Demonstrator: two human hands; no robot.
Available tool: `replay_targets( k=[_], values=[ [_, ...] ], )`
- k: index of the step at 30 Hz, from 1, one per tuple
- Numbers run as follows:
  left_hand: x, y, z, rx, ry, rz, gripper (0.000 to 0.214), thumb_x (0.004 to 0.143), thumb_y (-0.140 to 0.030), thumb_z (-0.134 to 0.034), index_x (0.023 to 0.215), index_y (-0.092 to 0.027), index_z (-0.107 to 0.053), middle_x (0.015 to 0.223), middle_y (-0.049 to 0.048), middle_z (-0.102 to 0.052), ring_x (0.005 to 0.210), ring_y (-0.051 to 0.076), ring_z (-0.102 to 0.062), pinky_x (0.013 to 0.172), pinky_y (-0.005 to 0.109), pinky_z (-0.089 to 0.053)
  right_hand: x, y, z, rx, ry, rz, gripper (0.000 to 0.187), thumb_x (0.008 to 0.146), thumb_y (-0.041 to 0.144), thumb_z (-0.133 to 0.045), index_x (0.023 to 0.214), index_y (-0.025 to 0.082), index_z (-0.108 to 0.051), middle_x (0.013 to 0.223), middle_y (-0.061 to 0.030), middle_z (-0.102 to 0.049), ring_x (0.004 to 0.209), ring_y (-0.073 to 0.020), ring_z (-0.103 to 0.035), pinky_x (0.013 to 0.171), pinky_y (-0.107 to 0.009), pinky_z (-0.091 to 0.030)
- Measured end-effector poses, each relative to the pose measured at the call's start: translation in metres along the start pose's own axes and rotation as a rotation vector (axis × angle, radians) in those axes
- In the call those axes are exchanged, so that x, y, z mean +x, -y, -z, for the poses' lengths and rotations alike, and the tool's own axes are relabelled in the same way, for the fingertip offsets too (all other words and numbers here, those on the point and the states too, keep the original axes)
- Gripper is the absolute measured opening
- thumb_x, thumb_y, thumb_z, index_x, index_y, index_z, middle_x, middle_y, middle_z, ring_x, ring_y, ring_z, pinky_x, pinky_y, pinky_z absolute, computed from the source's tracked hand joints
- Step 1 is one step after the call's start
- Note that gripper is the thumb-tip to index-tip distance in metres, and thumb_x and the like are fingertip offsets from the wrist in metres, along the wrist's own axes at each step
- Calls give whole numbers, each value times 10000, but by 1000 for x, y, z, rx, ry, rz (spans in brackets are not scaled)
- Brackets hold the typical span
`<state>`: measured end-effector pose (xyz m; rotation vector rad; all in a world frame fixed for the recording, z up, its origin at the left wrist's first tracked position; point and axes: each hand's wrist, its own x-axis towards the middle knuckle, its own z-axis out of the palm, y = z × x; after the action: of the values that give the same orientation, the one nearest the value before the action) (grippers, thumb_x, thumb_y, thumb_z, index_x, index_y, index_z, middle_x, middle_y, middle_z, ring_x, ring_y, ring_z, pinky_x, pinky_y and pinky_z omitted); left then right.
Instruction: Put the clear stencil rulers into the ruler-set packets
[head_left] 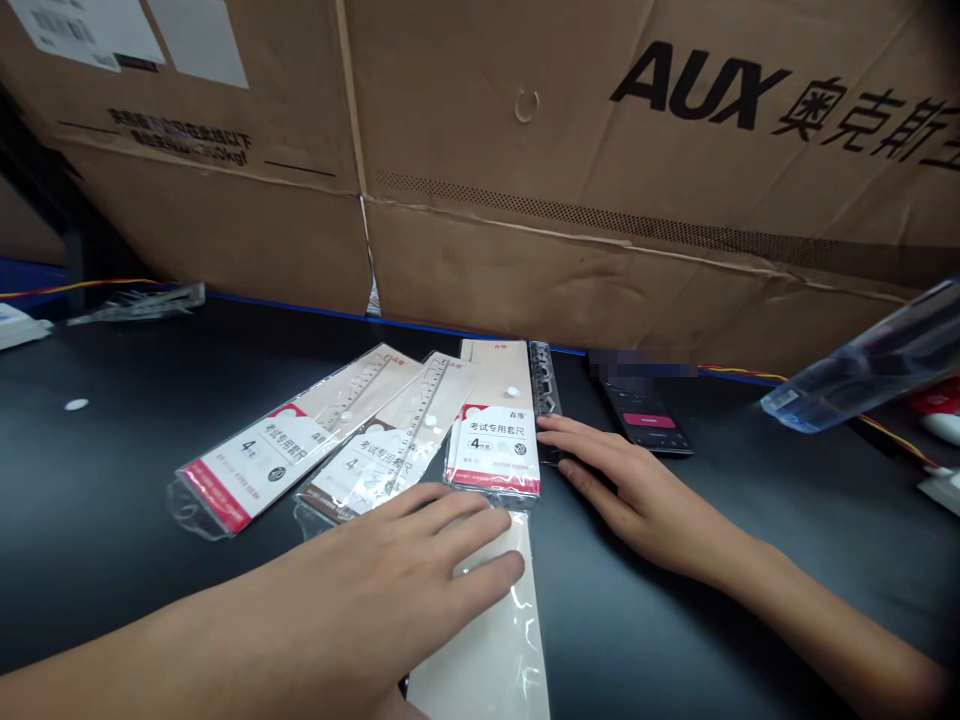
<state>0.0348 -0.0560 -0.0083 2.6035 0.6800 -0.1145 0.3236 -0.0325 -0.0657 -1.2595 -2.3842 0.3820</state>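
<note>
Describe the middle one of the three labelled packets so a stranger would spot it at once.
Start at the big cardboard box, then look down to the black table before it. The middle packet lies slanted there between the left packet and the right packet, just beyond the left hand. Its bottom band is brown; both neighbours' are red.

Bench (645, 640): dark top. Large cardboard box (465, 260) walls off the rear; "AUX" print upper right, white labels upper left. Phone (656, 432) lying near box, dark screen lit, pink-red bar. Rear left: tangle of thin pale strips (142, 303), red-yellow wire (112, 284), white object (21, 325) cut by frame. Left: small white disc (76, 405). Far right: clear plastic piece (862, 360), tilted; red object (930, 400), partly hidden.
</note>
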Motion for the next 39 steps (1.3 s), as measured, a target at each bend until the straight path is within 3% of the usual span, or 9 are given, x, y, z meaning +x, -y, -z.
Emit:
replay_targets(
  k=[13,17,21,25,28,31,34,39],
  values=[
    [0,1,-1,22,-7,-28,668,839,-496,-697,1431,-249,-508,1480,108,-514,1373,338,-454,1126,467,-347,-1,-1,-1,-7,19,-23,402,1041,306,-423,1428,265,-527,1538,-41,-494,1439,-205,-431,1198,-419,-393],
    [1,2,-4,20,-15,-36,716,789,-471,-751,1426,-249,-509,1479,114,-510,1365,349,-455,1130,477,-338,0,1,0,-4,25,-23,399,1041,308,-425,1425,269,-525,1539,-36,-494,1437,-206,-432,1199,-422,-388],
    [2,2,-5,61,-6,-36,723,763,-469,-777,1404,-246,-528,1472,122,-510,1341,366,-464,1102,487,-365,0,2,1,-8,21,-49,457,1036,308,-436,1492,281,-433,1534,-34,-500,1407,-210,-471,1171,-417,-422],
    [1,-1,-2,50,-25,-66,633,768,-410,-779,1348,-270,-564,1436,91,-536,1294,341,-494,1086,470,-388,-1,3,2,4,-48,-46,541,1011,290,-499,1534,284,-359,1532,-44,-501,1367,-220,-514,1139,-403,-454],
    [0,-3,-2,28,-71,-90,595,738,-302,-797,1294,-274,-587,1411,78,-539,1263,326,-502,1043,440,-436,-4,8,3,35,-166,41,498,981,232,-553,1468,262,-453,1445,-66,-579,1290,-218,-575,1105,-376,-475],
    [-1,-5,-4,-13,-164,-105,600,712,-205,-800,1270,-282,-592,1401,71,-531,1257,311,-498,997,389,-482,-9,21,5,108,-223,120,412,943,166,-597,1343,259,-561,1214,-63,-689,1082,-189,-664,954,-308,-550],
    [-3,-9,-7,-68,-294,-123,479,783,-120,-702,1217,-300,-610,1338,45,-559,1188,242,-547,935,295,-510,-17,37,8,213,-119,136,498,908,163,-645,1370,302,-525,1063,-27,-710,924,-155,-680,844,-256,-571],
    [-4,-13,-11,-106,-483,-91,345,858,-49,-567,1089,-297,-633,1204,4,-582,1008,145,-599,794,187,-517,-28,56,5,447,153,-89,759,856,292,-744,1487,464,-359,1074,2,-712,898,-170,-704,810,-283,-601]
  ],
)
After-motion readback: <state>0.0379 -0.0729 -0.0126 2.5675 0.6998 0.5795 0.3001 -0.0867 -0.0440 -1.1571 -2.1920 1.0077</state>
